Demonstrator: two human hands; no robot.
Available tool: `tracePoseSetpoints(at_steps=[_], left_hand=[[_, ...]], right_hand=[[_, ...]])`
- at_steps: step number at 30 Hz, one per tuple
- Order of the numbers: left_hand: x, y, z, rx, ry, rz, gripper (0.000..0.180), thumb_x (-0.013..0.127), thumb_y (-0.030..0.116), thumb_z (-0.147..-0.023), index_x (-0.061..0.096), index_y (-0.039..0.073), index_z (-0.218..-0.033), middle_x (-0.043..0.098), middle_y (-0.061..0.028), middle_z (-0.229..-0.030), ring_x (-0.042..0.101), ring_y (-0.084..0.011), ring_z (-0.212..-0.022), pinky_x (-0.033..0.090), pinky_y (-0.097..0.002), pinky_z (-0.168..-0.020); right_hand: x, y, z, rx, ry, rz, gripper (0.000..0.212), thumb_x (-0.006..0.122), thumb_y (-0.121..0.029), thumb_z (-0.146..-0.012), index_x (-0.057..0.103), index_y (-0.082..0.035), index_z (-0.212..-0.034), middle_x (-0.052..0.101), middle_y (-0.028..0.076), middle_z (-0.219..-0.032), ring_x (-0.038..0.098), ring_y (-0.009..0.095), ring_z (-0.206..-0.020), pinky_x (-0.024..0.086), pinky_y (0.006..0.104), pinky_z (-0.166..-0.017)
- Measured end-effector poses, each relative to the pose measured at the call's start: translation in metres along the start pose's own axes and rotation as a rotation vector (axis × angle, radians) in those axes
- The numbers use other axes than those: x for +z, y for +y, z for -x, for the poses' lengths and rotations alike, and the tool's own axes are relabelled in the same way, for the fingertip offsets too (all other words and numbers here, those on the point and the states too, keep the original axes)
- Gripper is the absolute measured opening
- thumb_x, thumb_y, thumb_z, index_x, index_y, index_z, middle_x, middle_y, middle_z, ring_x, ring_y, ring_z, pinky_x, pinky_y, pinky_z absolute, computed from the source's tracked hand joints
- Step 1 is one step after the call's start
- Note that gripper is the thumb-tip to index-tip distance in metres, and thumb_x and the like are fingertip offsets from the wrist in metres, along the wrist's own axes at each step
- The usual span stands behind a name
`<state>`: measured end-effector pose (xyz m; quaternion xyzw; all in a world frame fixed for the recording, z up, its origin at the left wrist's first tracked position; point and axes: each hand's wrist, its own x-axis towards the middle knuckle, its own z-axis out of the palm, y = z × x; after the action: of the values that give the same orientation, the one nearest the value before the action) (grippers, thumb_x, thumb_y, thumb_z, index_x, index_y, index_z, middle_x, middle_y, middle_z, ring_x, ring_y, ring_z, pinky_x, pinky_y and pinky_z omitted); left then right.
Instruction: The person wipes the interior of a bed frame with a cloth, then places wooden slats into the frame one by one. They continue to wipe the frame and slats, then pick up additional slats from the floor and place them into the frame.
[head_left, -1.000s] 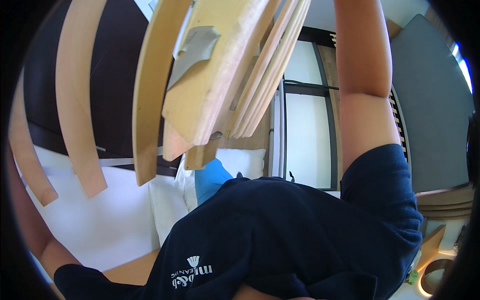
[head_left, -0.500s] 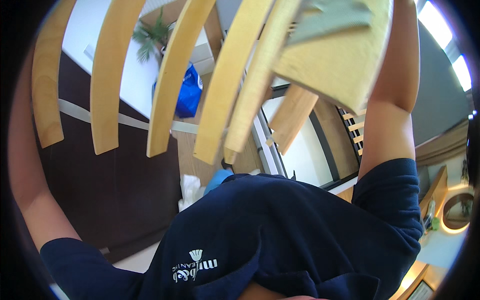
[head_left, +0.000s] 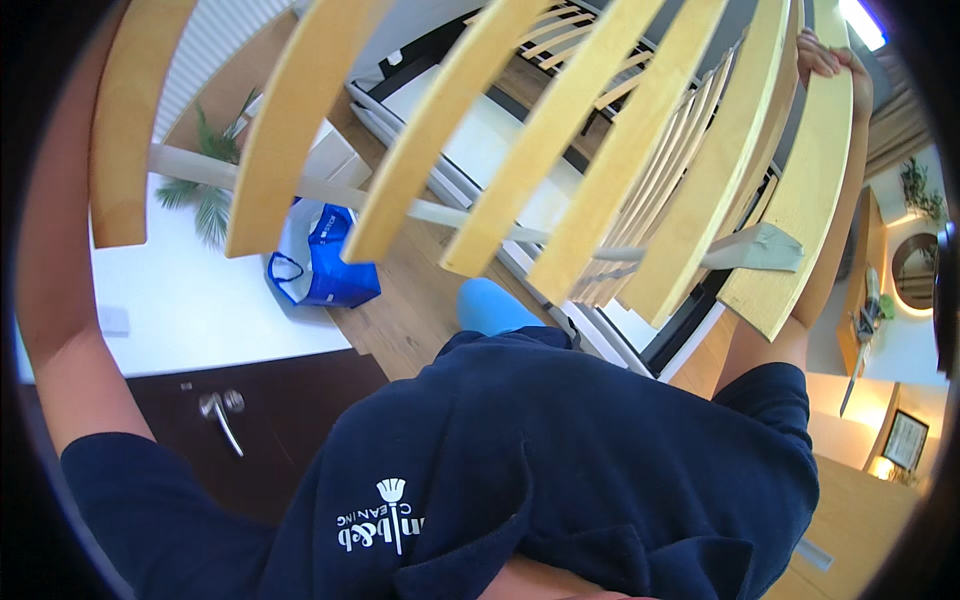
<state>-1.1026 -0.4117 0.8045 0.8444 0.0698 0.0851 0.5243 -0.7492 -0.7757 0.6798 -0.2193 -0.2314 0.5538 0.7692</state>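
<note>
Pale wooden bed slats (head_left: 563,130), joined by a light webbing strap (head_left: 440,213), hang raised in front of me like a curved ladder. My right hand (head_left: 822,60) grips the upper part of the rightmost slat (head_left: 806,215), its fingers curled over the edge. The strap's end is fastened near that slat's lower end. My left arm (head_left: 70,350) reaches up along the leftmost slat (head_left: 128,140). Its hand lies outside the picture. More slats of the same set stand closely bunched (head_left: 672,185) behind the right part.
Beyond the slats is a bed frame with a pale inside (head_left: 530,150), and further slats lie at its far end. A blue bag (head_left: 335,260) sits on the wooden floor (head_left: 400,310) by a plant (head_left: 215,185). A dark door with a metal handle (head_left: 222,415) is at left.
My view has turned, bringing the door handle and more of the bed frame into sight. The slats have swung and spread rightward, and my right hand has come into view on the end slat.
</note>
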Motion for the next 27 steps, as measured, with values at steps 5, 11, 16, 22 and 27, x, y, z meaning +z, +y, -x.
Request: tracePoseSetpoints(at_steps=[5, 11, 16, 22, 27], left_hand=[[-0.003, -0.004, -0.108, 0.120, -0.175, -0.006, 0.031, 0.056, 0.004, -0.082, 0.052, -0.009, -0.110, 0.058, -0.0153, -0.087, 0.059, -0.0198, -0.067, 0.052, -0.0333, -0.060], [0.023, -0.019, -0.233, 0.099, -0.352, 0.051, 0.035, 0.060, 0.005, -0.081, 0.050, -0.012, -0.110, 0.059, -0.0158, -0.086, 0.060, -0.0191, -0.065, 0.053, -0.0330, -0.058], [0.052, -0.027, -0.294, 0.028, -0.404, 0.066, 0.036, 0.060, 0.006, -0.082, 0.050, -0.009, -0.114, 0.060, -0.0146, -0.088, 0.061, -0.0173, -0.065, 0.054, -0.0303, -0.058], [0.084, -0.043, -0.346, 0.031, -0.471, 0.045, 0.039, 0.061, 0.008, -0.085, 0.050, -0.004, -0.121, 0.063, -0.0122, -0.092, 0.062, -0.0131, -0.066, 0.054, -0.0252, -0.060], [0.082, -0.039, -0.352, 0.015, -0.435, 0.055, 0.038, 0.066, 0.014, -0.082, 0.057, -0.003, -0.115, 0.064, -0.0087, -0.089, 0.062, -0.0101, -0.064, 0.054, -0.0246, -0.060]], right_hand=[[-0.033, 0.009, 0.022, -0.187, 0.206, -0.068, 0.019, 0.042, 0.002, -0.071, 0.032, -0.002, -0.087, 0.032, 0.002, -0.069, 0.036, 0.013, -0.058, 0.036, 0.0260, -0.056], [-0.105, -0.010, 0.079, -0.336, 0.432, -0.105, 0.022, 0.045, -0.001, -0.071, 0.035, -0.001, -0.091, 0.032, 0.002, -0.068, 0.034, 0.012, -0.055, 0.034, 0.0250, -0.051], [-0.152, 0.012, 0.142, -0.405, 0.659, -0.067, 0.024, 0.045, -0.004, -0.071, 0.037, -0.001, -0.093, 0.033, 0.001, -0.068, 0.034, 0.010, -0.054, 0.033, 0.0234, -0.048], [-0.166, 0.044, 0.158, -0.512, 0.816, -0.042, 0.020, 0.044, -0.006, -0.071, 0.040, -0.004, -0.091, 0.033, -0.001, -0.067, 0.034, 0.010, -0.053, 0.031, 0.0230, -0.045], [-0.190, 0.061, 0.130, -0.585, 0.947, 0.080, 0.013, 0.042, -0.004, -0.072, 0.043, -0.005, -0.084, 0.035, -0.003, -0.060, 0.033, 0.009, -0.048, 0.029, 0.0223, -0.042]])
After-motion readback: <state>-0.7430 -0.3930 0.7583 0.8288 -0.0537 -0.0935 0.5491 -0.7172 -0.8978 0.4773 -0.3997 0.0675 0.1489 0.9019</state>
